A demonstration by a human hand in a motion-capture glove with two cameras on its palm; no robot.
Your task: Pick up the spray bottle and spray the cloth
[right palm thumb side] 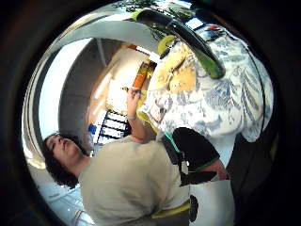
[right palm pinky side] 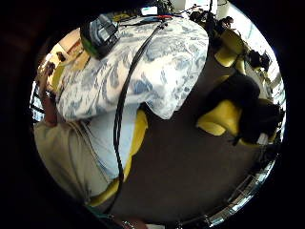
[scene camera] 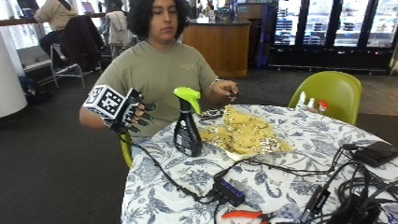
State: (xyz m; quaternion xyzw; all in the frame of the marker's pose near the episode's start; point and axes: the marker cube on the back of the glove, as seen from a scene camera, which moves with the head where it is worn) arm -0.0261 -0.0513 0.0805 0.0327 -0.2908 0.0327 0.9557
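Item 1 — spray bottle (scene camera: 187,129): black body, lime-green trigger head, standing upright on the table (scene camera: 292,186) near its edge on the person's side. I see nothing touching it. In the thumb-side palm view it shows as a dark neck with a green tip (right palm thumb side: 188,40) lying across the patterned tablecloth.

Item 2 — cloth (scene camera: 244,134): yellow, crumpled, spread on the table just beside the bottle, toward the green chair (scene camera: 332,93).

Item 3 — gloved right hand (scene camera: 132,115): raised off the table's edge, near the bottle but apart from it, fingers loosely spread and holding nothing.

Item 4 — bare left hand (scene camera: 227,88): lifted above the far end of the cloth, fingertips drawn together; whether it pinches anything I cannot tell.

Item 5 — sundries on the tablecloth: black cables, a small hub (scene camera: 229,191), a black box (scene camera: 375,153).
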